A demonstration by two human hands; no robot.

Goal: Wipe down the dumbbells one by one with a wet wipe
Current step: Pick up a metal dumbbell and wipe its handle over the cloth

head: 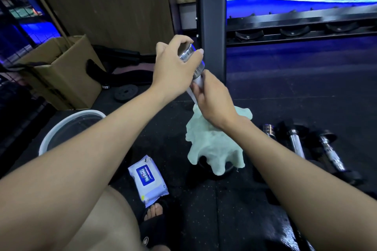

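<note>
**Dumbbell held upright, its lower half under cloth**

Nearest, a bare knee and a sandalled foot [153, 215] are cut off by the bottom edge. Just beyond the toes lies a wet wipe pack [148, 179] on the dark floor, its label too small to read. To its left a white-rimmed basin [67, 126] is partly hidden behind the left forearm.

Mid-frame, a pale green cloth [214, 144] drapes over a dark round object, most likely the lower weight of the dumbbell [191, 61], though this cannot be confirmed. The right hand [214, 100] grips a white wipe [196, 87] wrapped round the handle. The left hand [175, 67] curls over the chrome top end, hiding much of it.

To the right, more dumbbells [318, 149] lie on the floor, their dark ends hard to separate from it. Farther off stand a cardboard box [63, 71] and an empty rack [295, 26], both cropped.
</note>
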